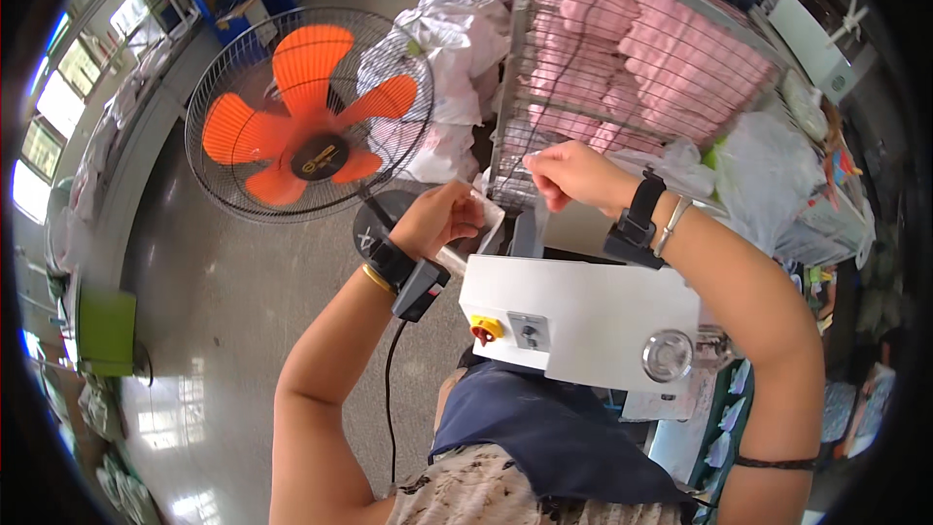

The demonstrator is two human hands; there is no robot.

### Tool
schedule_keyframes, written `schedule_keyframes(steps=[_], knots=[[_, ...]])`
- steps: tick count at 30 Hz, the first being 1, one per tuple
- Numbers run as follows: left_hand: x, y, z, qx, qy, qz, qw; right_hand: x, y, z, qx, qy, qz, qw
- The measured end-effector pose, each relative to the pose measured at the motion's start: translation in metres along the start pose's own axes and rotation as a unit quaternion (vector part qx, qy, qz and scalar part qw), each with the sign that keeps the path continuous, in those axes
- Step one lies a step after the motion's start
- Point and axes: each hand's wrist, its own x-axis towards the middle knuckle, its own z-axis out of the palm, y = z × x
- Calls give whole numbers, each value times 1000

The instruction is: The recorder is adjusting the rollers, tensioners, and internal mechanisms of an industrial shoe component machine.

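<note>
My left hand (439,222) is raised with its fingers curled, in front of a small whitish, see-through tray or box (494,224). Whatever those fingers hold, if anything, is too small to make out. To the right and a little farther off, my right hand (580,176) is bent at the wrist, thumb and fingertips pinched together; nothing nameable shows in the pinch. Both hands are above the far edge of a white machine housing (593,306), which carries a yellow-and-red rotary switch (485,331), a small grey control panel (529,332) and a round clear cover (667,356).
An orange-bladed fan (319,156) in a wire guard stands to the left. Beyond my hands is a wire cage (515,68) of folded pink cloth (671,49), with white sacks (457,58) beside it. Plastic bags (771,170) lie at the right. A black cable (391,399) hangs down left of the machine.
</note>
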Motion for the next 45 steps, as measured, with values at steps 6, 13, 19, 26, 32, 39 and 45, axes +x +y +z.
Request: schedule_keyframes(steps=[6, 13, 19, 26, 32, 39, 45], knots=[[54, -59, -78, 139, 69, -53, 986, 62, 23, 4, -397, -90, -113, 906], [195, -121, -177, 246, 106, -111, 957, 76, 13, 8, -422, 8, -202, 884], [245, -150, -225, 454, 67, -127, 879, 82, 13, 26, -542, 17, -170, 823], [173, -171, -252, 373, 10, -14, 928, 4, 1, 13, -446, 106, -478, 749], [107, -193, -230, 791, 121, -115, 589, -138, -7, -33, -527, 123, -253, 802], [70, -233, -239, 822, 77, -294, 482, -218, 47, -14, -390, 369, -109, 836], [146, -296, -259, 861, -48, -234, 450, -287, 148, 103, -441, 517, -24, 733]])
